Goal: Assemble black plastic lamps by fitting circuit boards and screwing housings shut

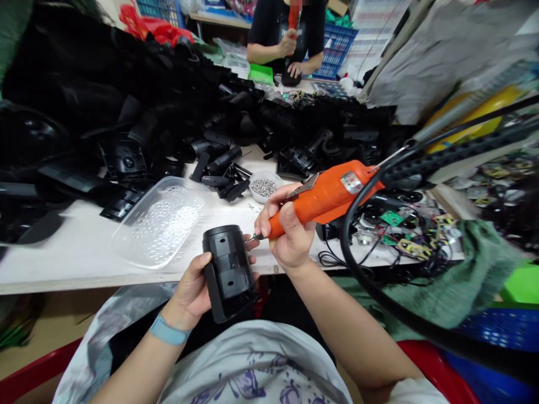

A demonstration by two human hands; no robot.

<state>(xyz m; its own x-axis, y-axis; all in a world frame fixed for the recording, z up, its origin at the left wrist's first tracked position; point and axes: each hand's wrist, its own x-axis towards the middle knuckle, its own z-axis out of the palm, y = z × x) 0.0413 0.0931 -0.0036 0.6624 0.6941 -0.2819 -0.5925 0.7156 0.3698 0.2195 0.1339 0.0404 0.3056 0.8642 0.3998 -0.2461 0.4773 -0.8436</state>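
My left hand [191, 289] is wrapped round a black plastic housing [228, 271], held upright just below the table's front edge. My right hand [285, 230] grips an orange electric screwdriver [326, 196] whose tip points left and nearly touches the housing's upper right side. A thick black cable [357, 264] loops down from the back of the screwdriver. A small white bowl of screws [264, 187] stands on the table just behind my right hand.
A clear plastic tray [162, 221] lies on the white table [76, 252]. A large heap of black plastic parts [126, 112] fills the left and back. Circuit boards and wires [400, 230] lie right. Another person [290, 39] works at the far end.
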